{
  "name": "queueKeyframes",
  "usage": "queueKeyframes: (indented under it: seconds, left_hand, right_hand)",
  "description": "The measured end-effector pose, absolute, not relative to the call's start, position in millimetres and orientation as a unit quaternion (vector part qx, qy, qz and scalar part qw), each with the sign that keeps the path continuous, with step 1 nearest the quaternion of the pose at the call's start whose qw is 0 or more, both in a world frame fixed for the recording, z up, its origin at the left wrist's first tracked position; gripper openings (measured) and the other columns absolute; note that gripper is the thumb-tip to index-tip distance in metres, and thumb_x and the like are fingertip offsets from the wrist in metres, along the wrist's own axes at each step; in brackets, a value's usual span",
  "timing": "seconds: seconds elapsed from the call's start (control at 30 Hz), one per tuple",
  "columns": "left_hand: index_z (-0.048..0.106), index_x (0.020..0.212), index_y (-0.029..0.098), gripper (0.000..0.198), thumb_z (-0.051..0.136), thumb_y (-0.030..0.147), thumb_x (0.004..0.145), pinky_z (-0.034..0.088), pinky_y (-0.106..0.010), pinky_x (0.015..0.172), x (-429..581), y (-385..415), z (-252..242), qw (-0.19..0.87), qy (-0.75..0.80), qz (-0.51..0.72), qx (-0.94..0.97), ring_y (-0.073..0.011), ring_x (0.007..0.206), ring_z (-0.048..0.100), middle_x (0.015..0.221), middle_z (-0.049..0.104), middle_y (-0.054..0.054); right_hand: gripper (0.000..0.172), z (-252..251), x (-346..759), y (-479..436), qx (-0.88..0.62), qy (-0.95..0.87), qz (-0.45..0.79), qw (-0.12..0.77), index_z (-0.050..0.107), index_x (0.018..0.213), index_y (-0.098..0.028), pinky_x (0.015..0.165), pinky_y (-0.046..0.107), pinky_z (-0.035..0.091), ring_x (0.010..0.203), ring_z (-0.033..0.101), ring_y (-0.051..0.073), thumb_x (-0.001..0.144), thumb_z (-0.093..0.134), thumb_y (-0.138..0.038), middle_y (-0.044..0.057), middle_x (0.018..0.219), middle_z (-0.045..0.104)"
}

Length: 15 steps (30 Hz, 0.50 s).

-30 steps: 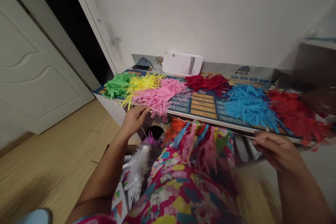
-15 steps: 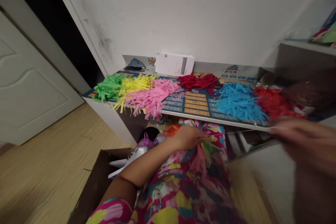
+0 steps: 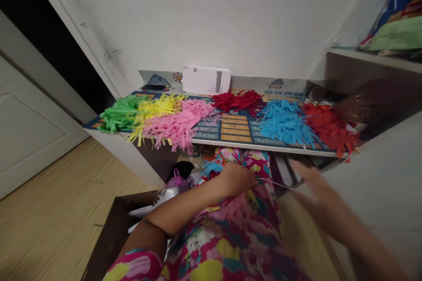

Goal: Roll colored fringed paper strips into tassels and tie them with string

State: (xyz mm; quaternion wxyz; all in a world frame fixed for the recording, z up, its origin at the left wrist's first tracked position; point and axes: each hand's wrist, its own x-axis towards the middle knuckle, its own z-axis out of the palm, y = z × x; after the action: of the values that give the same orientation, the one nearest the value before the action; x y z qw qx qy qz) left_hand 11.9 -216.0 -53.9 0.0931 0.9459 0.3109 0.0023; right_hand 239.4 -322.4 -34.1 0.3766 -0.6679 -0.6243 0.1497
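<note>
Swung the right hand (image 3: pixel 321 203) down and inward from the desk's (image 3: pixel 227 142) front edge since half a second ago, while keeping the left hand (image 3: pixel 238 180) low over the patterned clothes (image 3: pixel 211 246). Gripping the string (image 3: pixel 273 181) in the left, with fingers curled closed around it. Cannot tell about any grip in the right: blurred, with thumb and finger apart near the string's other end. Can see the string between both hands, below the desk edge, with pink fringe (image 3: pixel 236 208) hanging under the left hand and blue fringe (image 3: pixel 212 167) just beyond it. Can see on the desk, left to right, a green pile (image 3: pixel 119 114), yellow pile (image 3: pixel 161 106), pink pile (image 3: pixel 180 124), dark red pile (image 3: pixel 234 101), blue pile (image 3: pixel 284 124) and red pile (image 3: pixel 329 129).
</note>
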Motion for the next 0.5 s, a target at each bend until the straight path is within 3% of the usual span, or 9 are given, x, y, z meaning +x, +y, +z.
queueKeyframes:
  seconds: [0.07,0.13,0.2,0.27,0.33,0.4,0.5]
  left_hand:
    - [0.076,0.095,0.016,0.037,0.052,0.044,0.097,0.051,-0.034,0.064,7.1,-214.9,-53.8,0.095,0.302,-0.009,0.949,-0.0312,0.086,0.074,0.091,0.077,-0.015]
    - [0.074,0.103,0.019,0.036,0.057,0.049,0.094,0.052,-0.032,0.07,-9.0,-207.8,-50.9,0.106,0.282,0.023,0.953,-0.0287,0.093,0.073,0.1,0.077,-0.012]
    - [0.071,0.113,0.021,0.043,0.063,0.055,0.089,0.051,-0.03,0.08,-33.3,-194.5,-44.0,0.119,0.264,0.081,0.954,-0.0268,0.104,0.07,0.113,0.075,-0.01]
    - [0.07,0.116,0.021,0.044,0.066,0.054,0.087,0.048,-0.028,0.083,-58.5,-176.6,-33.5,0.12,0.27,0.101,0.95,-0.0261,0.107,0.068,0.117,0.073,-0.011]
    - [0.075,0.101,0.019,0.031,0.064,0.045,0.09,0.046,-0.026,0.076,-76.5,-158.1,-21.9,0.142,0.301,0.081,0.94,-0.0228,0.093,0.069,0.101,0.077,-0.009]
    - [0.075,0.082,0.015,0.031,0.058,0.039,0.093,0.042,-0.023,0.063,-81.7,-145.3,-11.9,0.21,0.342,0.057,0.914,-0.017,0.069,0.066,0.074,0.073,-0.006]
    - [0.073,0.085,0.012,0.044,0.038,0.035,0.1,0.039,-0.021,0.052,-64.1,-149.1,-6.1,0.29,0.376,0.059,0.878,-0.0114,0.047,0.054,0.056,0.064,-0.001]
  right_hand:
    - [0.041,-59.5,205.2,-300.6,-0.61,-0.696,0.227,0.304,0.07,0.113,-0.024,0.095,0.05,0.05,0.114,0.062,0.033,0.08,0.062,-0.047,0.012,0.12,0.07]
    - [0.03,-70.6,185.9,-283.3,-0.58,-0.705,0.304,0.274,0.073,0.093,-0.022,0.072,0.037,0.054,0.082,0.069,0.026,0.084,0.057,-0.046,0.008,0.09,0.074]
    - [0.031,-67.8,186.2,-271.2,-0.57,-0.686,0.349,0.288,0.07,0.072,-0.02,0.055,0.028,0.047,0.058,0.06,0.018,0.082,0.06,-0.048,0.003,0.064,0.067]
    - [0.033,-57.8,199.6,-262.5,-0.57,-0.66,0.374,0.316,0.068,0.065,-0.019,0.048,0.024,0.038,0.05,0.052,0.014,0.08,0.063,-0.049,-0.001,0.053,0.058]
    - [0.033,-49.1,214.0,-255.3,-0.581,-0.631,0.388,0.338,0.069,0.063,-0.019,0.044,0.022,0.03,0.045,0.045,0.011,0.076,0.068,-0.048,-0.003,0.048,0.052]
    - [0.032,-47.6,218.9,-249.4,-0.593,-0.572,0.427,0.373,0.066,0.057,-0.017,0.041,0.021,0.023,0.042,0.038,0.008,0.07,0.074,-0.045,-0.005,0.044,0.047]
    - [0.031,-61.0,201.8,-244.6,-0.553,-0.428,0.539,0.47,0.061,0.059,-0.018,0.041,0.021,0.023,0.04,0.035,0.006,0.065,0.078,-0.044,-0.006,0.045,0.046]
